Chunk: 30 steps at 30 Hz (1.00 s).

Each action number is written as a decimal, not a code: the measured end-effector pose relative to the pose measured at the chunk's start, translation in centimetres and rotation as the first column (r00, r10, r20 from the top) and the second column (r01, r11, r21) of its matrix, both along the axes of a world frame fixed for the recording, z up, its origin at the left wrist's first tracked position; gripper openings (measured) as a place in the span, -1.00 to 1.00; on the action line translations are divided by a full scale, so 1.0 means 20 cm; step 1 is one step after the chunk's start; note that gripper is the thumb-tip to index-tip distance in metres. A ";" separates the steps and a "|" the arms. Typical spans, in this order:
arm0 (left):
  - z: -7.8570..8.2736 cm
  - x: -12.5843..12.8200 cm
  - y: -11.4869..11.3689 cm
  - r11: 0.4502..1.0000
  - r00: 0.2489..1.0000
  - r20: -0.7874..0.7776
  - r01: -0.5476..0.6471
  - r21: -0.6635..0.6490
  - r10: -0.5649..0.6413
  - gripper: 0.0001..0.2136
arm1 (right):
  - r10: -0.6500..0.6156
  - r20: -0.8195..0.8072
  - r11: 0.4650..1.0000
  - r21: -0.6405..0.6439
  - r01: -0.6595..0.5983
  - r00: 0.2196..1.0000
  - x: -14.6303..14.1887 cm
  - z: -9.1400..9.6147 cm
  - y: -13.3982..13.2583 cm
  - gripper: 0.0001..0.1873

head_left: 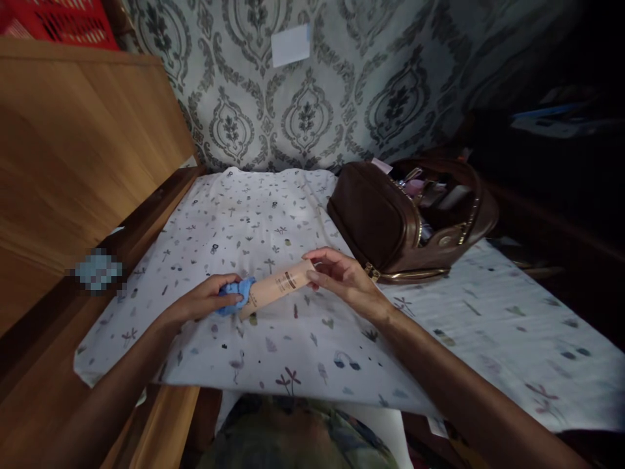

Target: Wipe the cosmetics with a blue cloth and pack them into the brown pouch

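Observation:
A beige cosmetic tube (277,286) with dark printing is held at a slant above the patterned cloth on the table. My right hand (344,280) pinches the tube's upper right end between thumb and fingers. At the lower left end, my left hand (209,298) is closed on a crumpled blue cloth (237,296), which lies against the tube. The blue cloth and the left fingers cover part of that end, so I cannot tell whether a cap is on it.
A brown leather bag (375,215) stands open at the right, with small items and a pink object inside. A wooden panel (83,143) rises along the left, with a red plastic basket (73,26) on top. The patterned wall (305,117) closes off the back.

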<state>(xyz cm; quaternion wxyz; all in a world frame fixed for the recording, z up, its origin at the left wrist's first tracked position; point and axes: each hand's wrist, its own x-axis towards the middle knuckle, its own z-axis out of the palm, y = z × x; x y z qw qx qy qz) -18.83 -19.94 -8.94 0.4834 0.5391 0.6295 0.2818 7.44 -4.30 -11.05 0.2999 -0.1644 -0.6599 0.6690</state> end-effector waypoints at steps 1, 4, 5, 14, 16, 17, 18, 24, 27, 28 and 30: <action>-0.01 -0.01 0.00 1.000 1.000 0.021 -0.022 -0.010 0.022 -0.64 | 0.014 -0.001 1.000 0.013 -0.014 1.000 0.00 0.00 0.00 -0.57; -0.03 -0.04 0.02 0.993 0.993 0.036 -0.112 -0.033 0.113 -0.58 | 0.056 -0.001 0.998 0.039 -0.056 0.998 0.01 0.00 0.00 -0.54; -0.04 -0.05 0.02 0.987 0.987 0.024 -0.156 -0.025 0.157 -0.57 | 0.068 -0.002 0.997 0.033 -0.068 0.998 0.01 0.00 0.00 -0.56; 0.01 0.17 0.07 0.756 0.733 -0.452 -0.129 0.641 0.508 -0.73 | -0.047 0.082 0.996 0.078 0.040 0.996 -0.01 0.00 -0.03 -0.60; 0.03 0.30 0.09 0.744 0.753 -0.508 0.038 0.668 0.418 -0.74 | -0.058 0.096 0.993 0.110 0.047 0.994 -0.01 0.01 -0.04 -0.59; 0.03 0.37 0.10 0.729 0.747 -0.554 0.140 0.671 0.367 -0.73 | -0.061 0.098 0.991 0.123 0.049 0.993 -0.01 0.01 -0.05 -0.58; 0.03 0.42 0.11 0.714 0.720 -0.615 0.244 0.657 0.320 -0.70 | -0.064 0.099 0.990 0.132 0.051 0.993 -0.01 0.02 -0.06 -0.58; -0.03 0.44 0.18 0.734 0.465 -0.830 0.438 0.519 0.309 -0.68 | -0.099 0.154 0.991 0.104 0.083 0.983 -0.02 0.00 -0.06 -0.51; -0.04 0.29 0.18 0.798 0.428 -0.861 0.399 0.452 0.274 -0.62 | -0.116 0.205 0.993 0.043 0.110 0.972 -0.02 -0.02 -0.05 -0.50; -0.04 0.24 0.17 0.817 0.428 -0.863 0.375 0.439 0.267 -0.60 | -0.118 0.218 0.993 0.021 0.116 0.969 -0.02 -0.02 -0.04 -0.52; -0.04 0.14 0.16 0.843 0.452 -0.854 0.326 0.428 0.259 -0.58 | -0.114 0.233 0.992 -0.018 0.121 0.966 -0.03 -0.02 -0.04 -0.55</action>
